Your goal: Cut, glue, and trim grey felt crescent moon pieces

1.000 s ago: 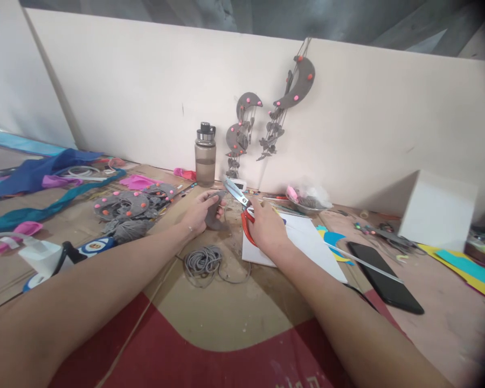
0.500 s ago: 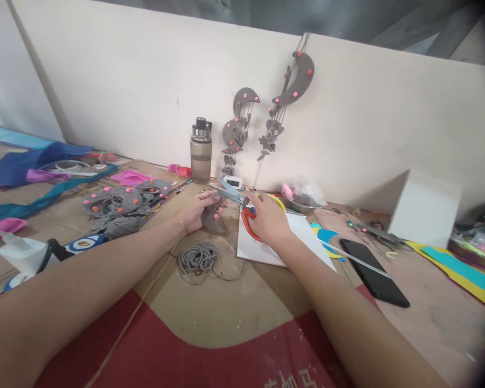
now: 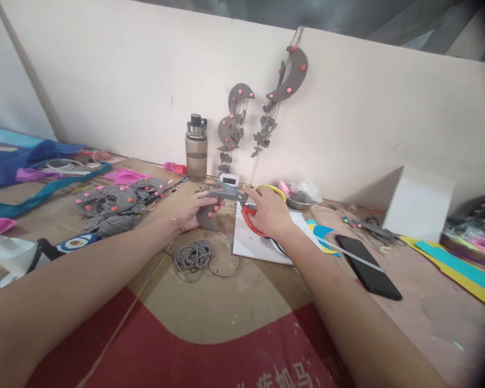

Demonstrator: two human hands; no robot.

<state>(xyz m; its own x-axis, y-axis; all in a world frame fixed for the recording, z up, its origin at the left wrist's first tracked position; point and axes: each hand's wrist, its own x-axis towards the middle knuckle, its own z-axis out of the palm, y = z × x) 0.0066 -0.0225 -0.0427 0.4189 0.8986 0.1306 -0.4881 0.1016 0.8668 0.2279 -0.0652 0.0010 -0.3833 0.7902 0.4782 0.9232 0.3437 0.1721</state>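
Observation:
My left hand (image 3: 191, 213) is closed on a curved piece of grey felt (image 3: 208, 219), pinched between thumb and fingers above the cardboard. My right hand (image 3: 272, 212) grips a pair of scissors (image 3: 250, 222) with red and yellow handles. Their metal blades point left and lie against the upper part of the felt, close to my left thumb. How far the blades are into the felt I cannot tell. Below my hands lies a coil of grey cord (image 3: 193, 255). White paper (image 3: 246, 242) is under my right hand.
A water bottle (image 3: 196, 156) stands by the white board, where grey moon-shaped hangings (image 3: 295, 75) with coloured dots hang. Similar grey crescents (image 3: 113, 199) lie at left. A phone (image 3: 367, 267) lies at right, a clear straw-like strip (image 3: 358, 256) across it.
The whole view has shifted slightly, so things appear a little further left. The scissors blades look more spread at the felt. Both hands keep their holds.

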